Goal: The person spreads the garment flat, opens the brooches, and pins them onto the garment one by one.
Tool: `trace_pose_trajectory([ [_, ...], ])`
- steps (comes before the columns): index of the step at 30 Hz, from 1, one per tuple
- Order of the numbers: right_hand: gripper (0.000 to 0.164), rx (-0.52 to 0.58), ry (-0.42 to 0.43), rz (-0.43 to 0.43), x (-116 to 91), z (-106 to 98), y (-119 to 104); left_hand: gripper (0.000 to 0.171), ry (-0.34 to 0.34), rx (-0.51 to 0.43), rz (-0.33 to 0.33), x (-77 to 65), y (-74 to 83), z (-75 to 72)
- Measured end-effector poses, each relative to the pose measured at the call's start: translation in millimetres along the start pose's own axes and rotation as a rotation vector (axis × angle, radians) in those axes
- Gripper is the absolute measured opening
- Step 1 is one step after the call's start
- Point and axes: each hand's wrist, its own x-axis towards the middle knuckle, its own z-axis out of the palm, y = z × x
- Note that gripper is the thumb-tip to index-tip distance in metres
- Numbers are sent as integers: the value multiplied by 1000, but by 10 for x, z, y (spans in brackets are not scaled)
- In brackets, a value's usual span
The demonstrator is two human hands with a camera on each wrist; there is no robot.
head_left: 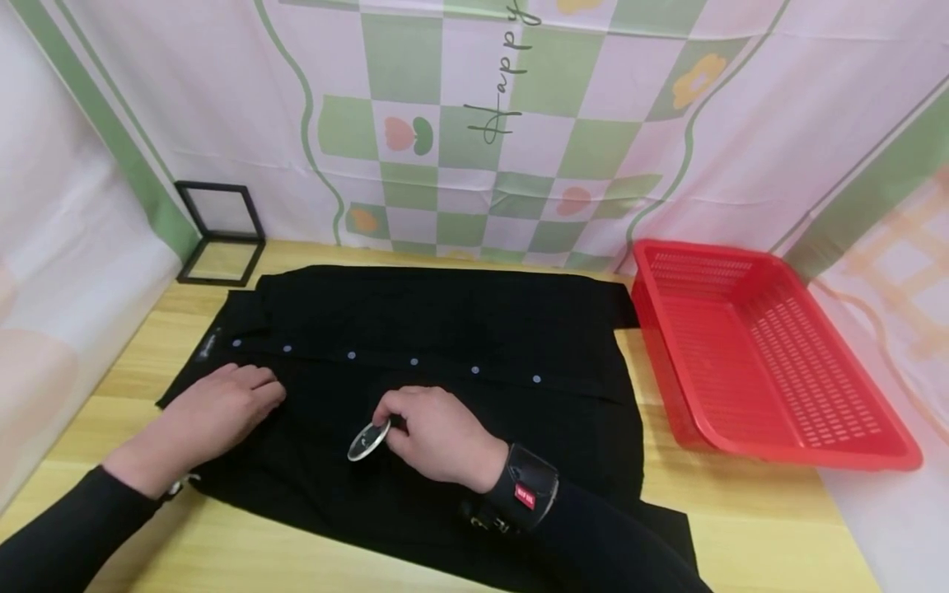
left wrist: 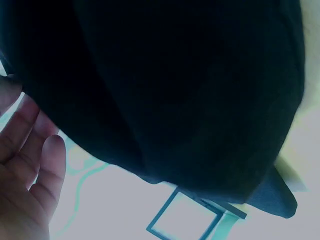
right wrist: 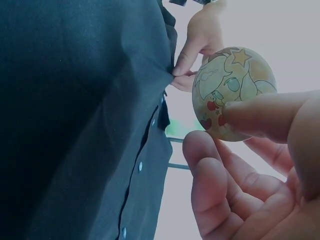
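A black buttoned shirt [head_left: 445, 309] lies sideways on the wooden table, collar to the left, with a row of pale buttons along its front. My left hand [head_left: 226, 403] pinches its fabric below the buttons near the collar end; in the right wrist view the cloth is pulled up at those fingertips. Between thumb and fingers, my right hand [head_left: 441, 436] holds a round pin badge [right wrist: 237, 85] over the shirt's lower half. The badge's printed face shows a cartoon character with a star and red fruit; its dark back and silvery rim face the head camera.
A red plastic basket [head_left: 670, 387] stands at the right, next to the shirt's hem. At the back left is a black hinged double frame [head_left: 255, 239]. Patterned cloth [head_left: 504, 148] hangs behind the table [head_left: 111, 428] and along its sides.
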Motion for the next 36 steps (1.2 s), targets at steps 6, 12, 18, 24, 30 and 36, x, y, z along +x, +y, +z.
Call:
trace_pose_trajectory([
  [6, 13, -28, 0, -39, 50, 14, -33, 19, 1, -32, -28, 1, 7, 9],
  [12, 12, -97, -15, -58, 216, 56, -85, 16, -12, -68, -90, 14, -6, 21],
  [18, 12, -127, -26, -119, 448, 159, -142, 12, 40, -108, -113, -10, -46, 53],
  [24, 10, -64, -56, -153, 661, 279, -190, 13, 54, -119, -125, -45, -93, 85],
  [30, 8, 73, -157, -26, 865, 445, -198, 16, 53, -169, -118, -80, -126, 91],
  [36, 15, 254, -291, 104, 1022, 570, -176, 22, 50, -227, -131, -96, -137, 71],
])
